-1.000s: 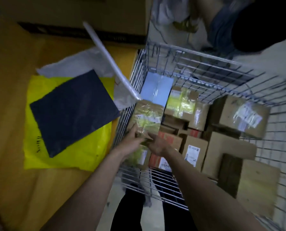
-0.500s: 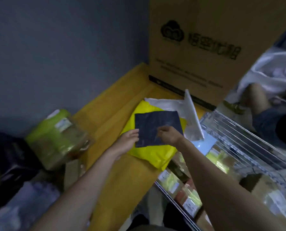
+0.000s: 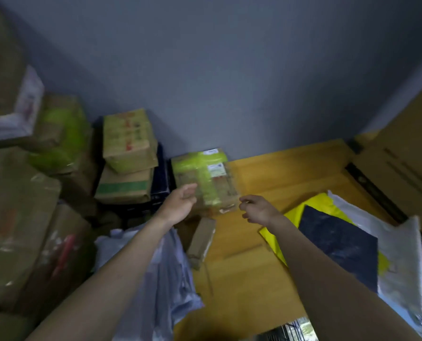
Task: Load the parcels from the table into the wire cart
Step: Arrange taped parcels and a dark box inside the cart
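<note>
A cardboard parcel wrapped in green tape [image 3: 205,178] with a white label stands at the far left end of the yellow table [image 3: 279,173]. My left hand [image 3: 180,203] is open with its fingers against the parcel's left side. My right hand [image 3: 256,209] is empty, fingers loosely curled, a small gap from the parcel's right edge. A dark blue flat parcel [image 3: 338,242] lies on a yellow bag [image 3: 301,212] to the right. Only a corner of the wire cart [image 3: 291,331] shows at the bottom edge.
A small long brown box [image 3: 201,242] lies near the table's left edge. A pale plastic bag [image 3: 165,279] hangs under my left arm. Stacked cartons [image 3: 128,153] fill the left side. A grey mailer [image 3: 397,254] and a large carton [image 3: 406,168] sit at the right.
The view swung left, away from the cart. Both hands left the box in the cart, passed over the dark blue parcel and now flank the green-taped parcel.
</note>
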